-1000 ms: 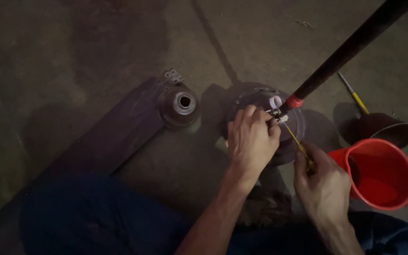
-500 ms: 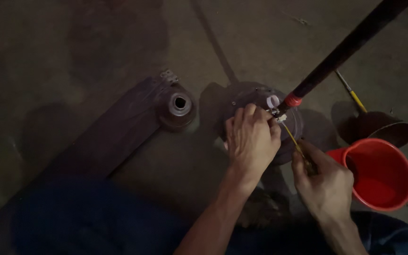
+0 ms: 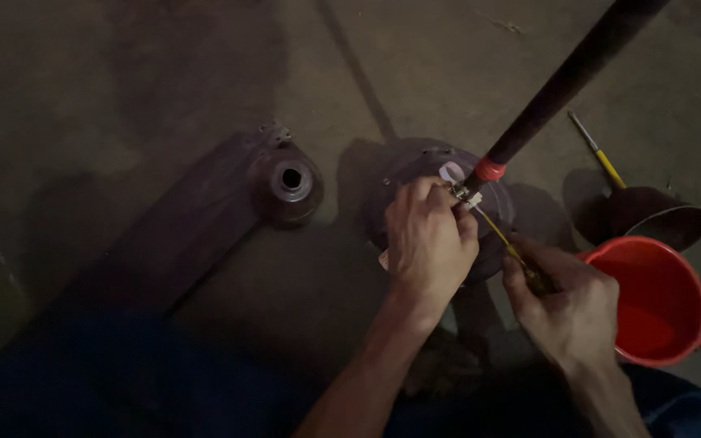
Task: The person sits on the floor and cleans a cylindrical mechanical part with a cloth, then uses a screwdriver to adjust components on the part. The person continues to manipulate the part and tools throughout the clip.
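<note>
Little has shifted since the earlier frames. The left hand (image 3: 430, 243) is still pinching the white connector (image 3: 466, 195) on the motor housing (image 3: 496, 207) (rod-mounted); the right hand (image 3: 571, 308) is gripping a screwdriver (image 3: 503, 241) there, beside a red bucket (image 3: 651, 302).

A long dark brown fan blade (image 3: 156, 243) lies at left, a round dark metal hub (image 3: 288, 185) at its far end. Right: a red plastic bowl (image 3: 651, 312), a dark metal cup (image 3: 651, 212), a yellow-handled tool (image 3: 599, 154).
</note>
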